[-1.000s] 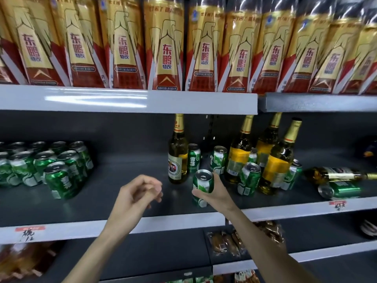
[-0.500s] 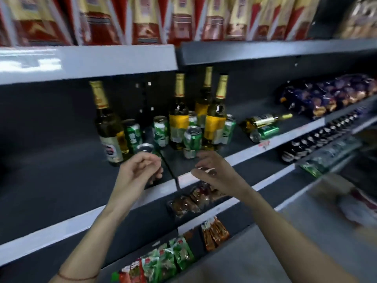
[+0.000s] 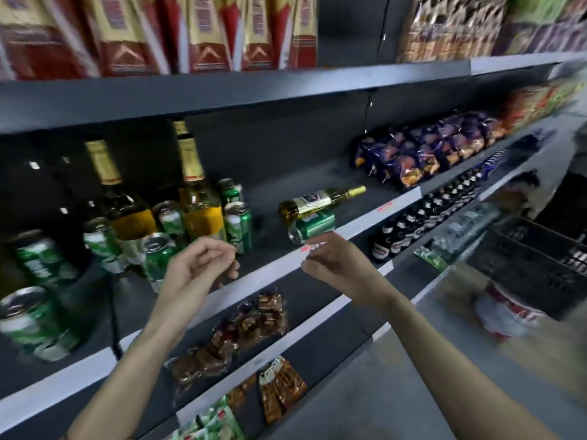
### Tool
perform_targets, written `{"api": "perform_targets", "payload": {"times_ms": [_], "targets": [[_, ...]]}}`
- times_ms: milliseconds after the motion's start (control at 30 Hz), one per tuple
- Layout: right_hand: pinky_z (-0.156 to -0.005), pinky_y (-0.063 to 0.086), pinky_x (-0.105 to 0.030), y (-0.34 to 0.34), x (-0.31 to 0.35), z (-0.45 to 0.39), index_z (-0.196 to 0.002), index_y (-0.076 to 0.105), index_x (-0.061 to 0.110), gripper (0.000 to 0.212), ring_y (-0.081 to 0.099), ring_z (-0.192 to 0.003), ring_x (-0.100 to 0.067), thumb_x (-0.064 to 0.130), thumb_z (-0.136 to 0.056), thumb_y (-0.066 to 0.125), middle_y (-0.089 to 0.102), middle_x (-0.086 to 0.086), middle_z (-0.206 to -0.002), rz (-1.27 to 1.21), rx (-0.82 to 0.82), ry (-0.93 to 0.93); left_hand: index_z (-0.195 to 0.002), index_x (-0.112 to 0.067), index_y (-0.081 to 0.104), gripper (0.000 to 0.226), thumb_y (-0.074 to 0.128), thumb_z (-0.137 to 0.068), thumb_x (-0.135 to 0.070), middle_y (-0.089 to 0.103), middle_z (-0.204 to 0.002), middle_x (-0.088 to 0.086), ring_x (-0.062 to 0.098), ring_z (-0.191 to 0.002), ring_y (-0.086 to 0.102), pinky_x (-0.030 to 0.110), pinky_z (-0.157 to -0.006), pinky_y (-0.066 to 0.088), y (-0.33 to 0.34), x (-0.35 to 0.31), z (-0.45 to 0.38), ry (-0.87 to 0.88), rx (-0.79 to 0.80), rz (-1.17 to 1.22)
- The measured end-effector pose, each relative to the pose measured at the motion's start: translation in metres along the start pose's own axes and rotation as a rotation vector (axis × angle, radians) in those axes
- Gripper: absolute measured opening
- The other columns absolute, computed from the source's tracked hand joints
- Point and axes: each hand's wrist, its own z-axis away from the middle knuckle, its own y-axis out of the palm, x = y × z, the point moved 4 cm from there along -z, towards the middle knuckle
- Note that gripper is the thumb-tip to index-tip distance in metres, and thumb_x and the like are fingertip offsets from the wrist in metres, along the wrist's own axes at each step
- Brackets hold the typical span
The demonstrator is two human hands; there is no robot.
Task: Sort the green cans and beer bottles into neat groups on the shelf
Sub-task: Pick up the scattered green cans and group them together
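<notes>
Green can [image 3: 313, 228] lies toppled at shelf edge [image 3: 365, 222]; both hands [image 3: 203, 265] [image 3: 336, 265] empty, loosely curled.

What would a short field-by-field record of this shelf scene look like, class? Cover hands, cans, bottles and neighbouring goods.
left hand: fingers curled, holding nothing, in front of the upright cans
right hand: empty, reaching toward the tipped can
tipped can: green, on its side near the shelf edge
tipped bottle: on its side just behind that can
upright bottles: gold foil necks, mixed among green cans
upright cans: scattered, not yet grouped
purple snack bags: same shelf, further right
</notes>
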Motion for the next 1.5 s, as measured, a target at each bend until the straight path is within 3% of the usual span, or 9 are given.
{"api": "perform_targets", "payload": {"times_ms": [267, 333, 433, 500, 733, 1000, 1233, 1367, 1500], "targets": [[-0.082, 0.057, -0.035, -0.039, -0.045, -0.072, -0.126, 0.061, 0.020, 0.047, 0.069, -0.094, -0.010, 0.035, -0.086, 0.083, 0.069, 0.011, -0.107, 0.103, 0.065, -0.022, -0.095, -0.020, 0.074, 0.007, 0.069, -0.092, -0.024, 0.077, -0.086, 0.002, 0.015, -0.081, 0.074, 0.020, -0.066, 0.056, 0.046, 0.012, -0.056, -0.015, -0.028, -0.039], [-0.090, 0.051, -0.029, -0.039, -0.050, -0.090, -0.131, 0.059, 0.024, 0.061, 0.064, -0.105, -0.006, 0.045, -0.080, 0.086, 0.066, 0.014, -0.116, 0.173, 0.132, -0.028, -0.096, -0.019, 0.073, 0.006, 0.067, -0.098, -0.016, 0.077, -0.086, 0.001, 0.016, -0.082, 0.074, 0.026, -0.068, 0.056, 0.049, 0.016, -0.072, -0.011, -0.021, -0.070], [-0.114, 0.033, -0.037, -0.039, -0.056, -0.117, -0.148, 0.043, 0.029, 0.091, 0.044, -0.136, -0.019, 0.063, -0.073, 0.082, 0.052, 0.005, -0.148, 0.478, 0.246, -0.090, -0.099, -0.012, 0.072, 0.008, 0.064, -0.101, -0.009, 0.077, -0.086, 0.003, 0.018, -0.081, 0.073, 0.026, -0.066, 0.053, 0.056, 0.017, -0.091, 0.022, -0.015, -0.079], [-0.117, 0.023, -0.040, -0.038, -0.058, -0.133, -0.154, 0.034, 0.030, 0.099, 0.031, -0.144, -0.023, 0.065, -0.074, 0.080, 0.041, 0.003, -0.158, 0.651, 0.291, -0.129, -0.100, -0.009, 0.071, 0.008, 0.064, -0.101, -0.006, 0.077, -0.084, 0.002, 0.016, -0.079, 0.072, 0.022, -0.063, 0.052, 0.062, 0.016, -0.101, 0.040, -0.006, -0.081], [-0.115, 0.027, -0.039, -0.034, -0.079, -0.183, -0.150, 0.042, 0.020, 0.091, 0.037, -0.139, -0.026, 0.053, -0.075, 0.083, 0.048, -0.001, -0.149, 0.963, 0.469, -0.264, -0.099, -0.010, 0.071, 0.010, 0.064, -0.100, -0.004, 0.077, -0.084, 0.001, 0.015, -0.079, 0.072, 0.021, -0.064, 0.053, 0.072, 0.012, -0.120, 0.070, -0.014, -0.097], [-0.108, 0.030, -0.038, -0.024, -0.094, -0.219, -0.147, 0.044, 0.022, 0.090, 0.039, -0.131, -0.025, 0.052, -0.073, 0.085, 0.045, 0.000, -0.144, 0.991, 0.723, -0.412, -0.097, -0.009, 0.071, 0.009, 0.065, -0.099, -0.003, 0.076, -0.083, 0.004, 0.017, -0.079, 0.072, 0.023, -0.064, 0.051, 0.089, 0.014, -0.125, 0.059, -0.160, -0.180], [-0.106, 0.040, -0.040, -0.030, -0.093, -0.227, -0.140, 0.053, 0.018, 0.078, 0.044, -0.126, -0.022, 0.062, -0.079, 0.074, 0.050, 0.000, -0.133, 0.951, 0.671, -0.624, -0.096, -0.010, 0.070, 0.011, 0.064, -0.100, -0.001, 0.075, -0.087, 0.005, 0.021, -0.081, 0.073, 0.023, -0.063, 0.051, 0.105, 0.007, -0.118, 0.053, -0.318, -0.248], [-0.094, 0.047, -0.038, -0.036, -0.082, -0.228, -0.127, 0.052, 0.022, 0.077, 0.052, -0.112, -0.015, 0.072, -0.071, 0.066, 0.050, 0.007, -0.116, 0.684, 0.545, -0.549, -0.096, -0.009, 0.070, 0.011, 0.063, -0.100, -0.002, 0.076, -0.087, 0.007, 0.022, -0.080, 0.073, 0.027, -0.065, 0.051, 0.104, 0.001, -0.112, 0.050, -0.385, -0.252], [-0.084, 0.044, -0.028, -0.018, -0.076, -0.220, -0.112, 0.050, 0.030, 0.065, 0.055, -0.103, -0.010, 0.070, -0.065, 0.069, 0.056, 0.012, -0.108, 0.298, 0.468, -0.360, -0.096, -0.006, 0.070, 0.010, 0.063, -0.100, -0.002, 0.075, -0.089, 0.007, 0.017, -0.079, 0.073, 0.017, -0.069, 0.052, 0.099, -0.007, -0.105, 0.075, -0.426, -0.266]]}}
